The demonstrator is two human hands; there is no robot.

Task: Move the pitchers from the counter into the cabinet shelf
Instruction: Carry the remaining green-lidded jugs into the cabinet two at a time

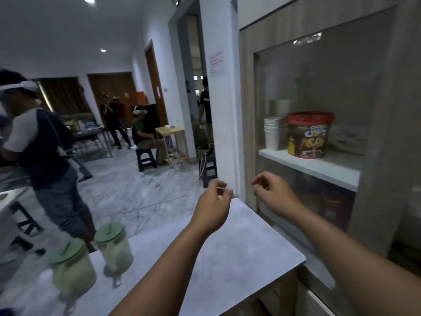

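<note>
Stood on the counter (239, 242) at lower left: two green-lidded pitchers (74, 267) (115, 249), contents blurred, pale. Held on the cabinet shelf (323, 169): stacked paper cups (271, 132), red-lidded tub (307, 135). Hovered empty, fingers loosely curled: left hand (214, 207), right hand (276, 192).

Both hands, left hand (213, 201) and right hand (273, 190), hover empty, fingers loosely curled; two pitchers (93, 258) sit at seven o'clock on the counter (239, 247).

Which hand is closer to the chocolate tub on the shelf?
Right. The right hand hangs just below and left of the tub; the left hand is farther left, over the counter.
</note>
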